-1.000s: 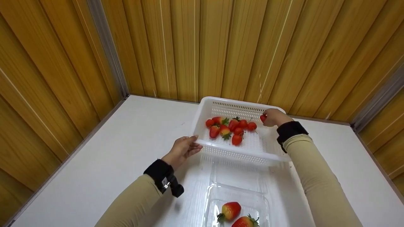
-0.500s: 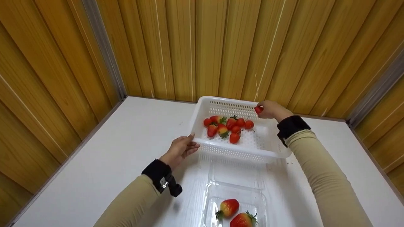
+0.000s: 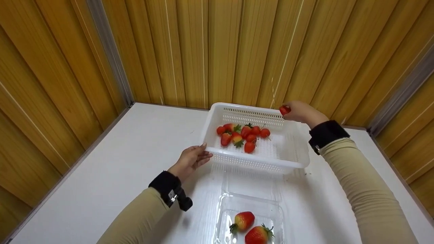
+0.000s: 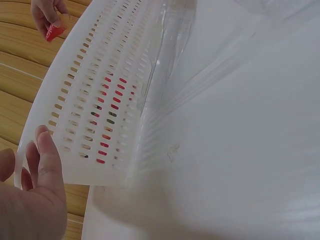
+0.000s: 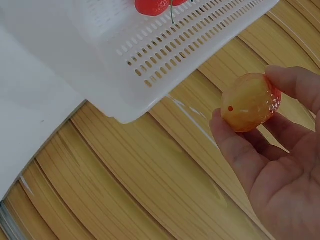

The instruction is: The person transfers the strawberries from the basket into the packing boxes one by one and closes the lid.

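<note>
My left hand (image 3: 190,160) grips the near left corner of a white slotted plastic basket (image 3: 251,162), thumb over the rim and fingers outside. Inside lie several red strawberries (image 3: 225,139) and small round cherries (image 3: 249,147) with thin stems. Above the basket's far right corner, my right hand (image 3: 301,112) pinches a strawberry (image 5: 250,102) between thumb and fingers. In the right wrist view its leafless, yellowish end shows a small hole. The left wrist view shows the basket wall (image 4: 95,110) tilted, with red fruit visible through the slots.
A clear plastic box (image 3: 251,198) stands on the white table (image 3: 152,135) in front of the basket, holding two large strawberries (image 3: 244,221) with green leaves. Wood-patterned panels (image 3: 223,51) rise right behind the basket and along both sides.
My right hand has lifted the strawberry up from inside the basket to above its far rim. My left hand keeps its grip on the corner; the view has shifted slightly.
</note>
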